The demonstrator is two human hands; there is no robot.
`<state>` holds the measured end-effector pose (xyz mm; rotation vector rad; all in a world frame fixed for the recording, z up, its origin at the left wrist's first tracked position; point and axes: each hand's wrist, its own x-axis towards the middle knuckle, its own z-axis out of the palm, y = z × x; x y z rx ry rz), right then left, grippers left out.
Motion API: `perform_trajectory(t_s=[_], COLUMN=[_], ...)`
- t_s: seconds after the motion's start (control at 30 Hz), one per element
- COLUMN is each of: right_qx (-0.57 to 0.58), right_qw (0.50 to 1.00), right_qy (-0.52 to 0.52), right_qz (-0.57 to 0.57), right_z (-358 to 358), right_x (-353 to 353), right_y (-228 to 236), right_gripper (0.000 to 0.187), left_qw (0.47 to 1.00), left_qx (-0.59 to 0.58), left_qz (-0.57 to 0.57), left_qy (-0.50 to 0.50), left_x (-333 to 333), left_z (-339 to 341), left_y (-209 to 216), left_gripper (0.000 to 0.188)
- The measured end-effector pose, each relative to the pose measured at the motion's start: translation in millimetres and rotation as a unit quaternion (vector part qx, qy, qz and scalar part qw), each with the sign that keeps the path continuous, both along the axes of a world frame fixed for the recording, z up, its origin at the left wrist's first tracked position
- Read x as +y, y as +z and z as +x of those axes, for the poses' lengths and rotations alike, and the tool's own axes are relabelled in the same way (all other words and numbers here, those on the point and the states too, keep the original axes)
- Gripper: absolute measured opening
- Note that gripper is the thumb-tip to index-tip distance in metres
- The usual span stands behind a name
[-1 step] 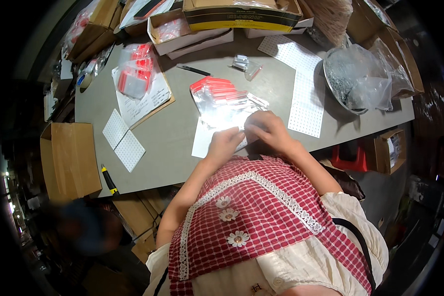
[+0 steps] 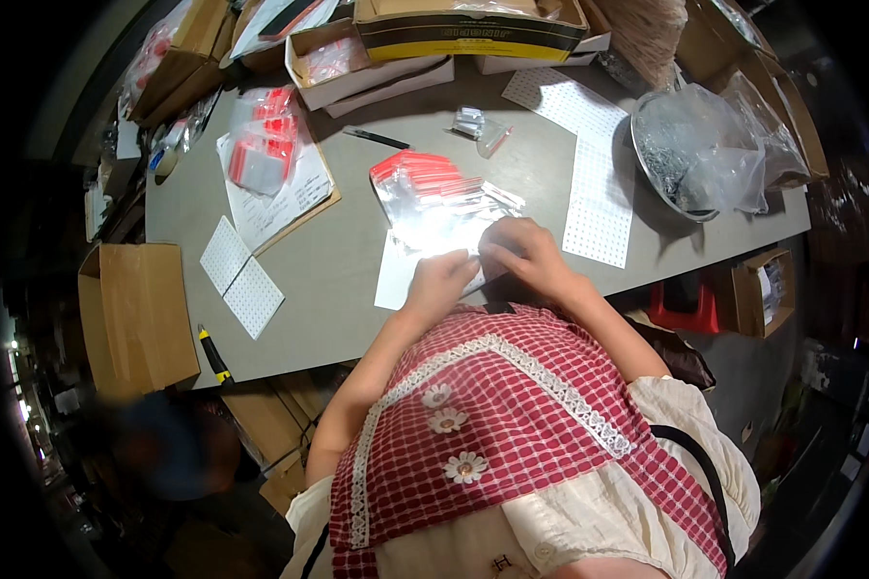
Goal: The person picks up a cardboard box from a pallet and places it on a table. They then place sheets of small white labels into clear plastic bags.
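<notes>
At the near edge of the table my left hand (image 2: 441, 278) and my right hand (image 2: 529, 255) meet, fingers pinched together. Whatever they grip is lost in glare and behind the fingers. Just beyond them lies a fanned pile of clear zip bags (image 2: 417, 176) with red tops. White strips (image 2: 503, 197) rest at the pile's right side, by my right hand. A white sheet (image 2: 392, 275) lies partly under my left hand.
Perforated white sheets (image 2: 597, 207) lie to the right, before a metal bowl (image 2: 697, 216) with plastic over it. Leftward are a clipboard (image 2: 311, 205) with bags on it, small white cards (image 2: 253, 294), a yellow-black cutter (image 2: 213, 354) and a cardboard box (image 2: 145, 314). A black pen (image 2: 377, 139) lies beyond the pile.
</notes>
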<state>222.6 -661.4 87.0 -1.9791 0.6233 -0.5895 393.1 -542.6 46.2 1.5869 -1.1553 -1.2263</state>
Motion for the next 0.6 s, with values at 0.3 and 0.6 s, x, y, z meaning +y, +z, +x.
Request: perform_trajectory(t_s=[0.3,0.6], right_qx=[0.068,0.092], right_qw=[0.959,0.953], right_qy=[-0.107,0.035], right_qz=[-0.254,-0.287], right_z=[10,-20], right_x=[-24,-28], right_y=[-35,-19], right_gripper=[0.015,0.021], left_qw=[0.999,0.997], left_qx=[0.022,0.054], left_qz=[0.036,0.058], left_qy=[-0.025,-0.004], left_x=[-1,-1], left_z=[1,-3], left_y=[1,18], left_gripper=[0.021,0.020])
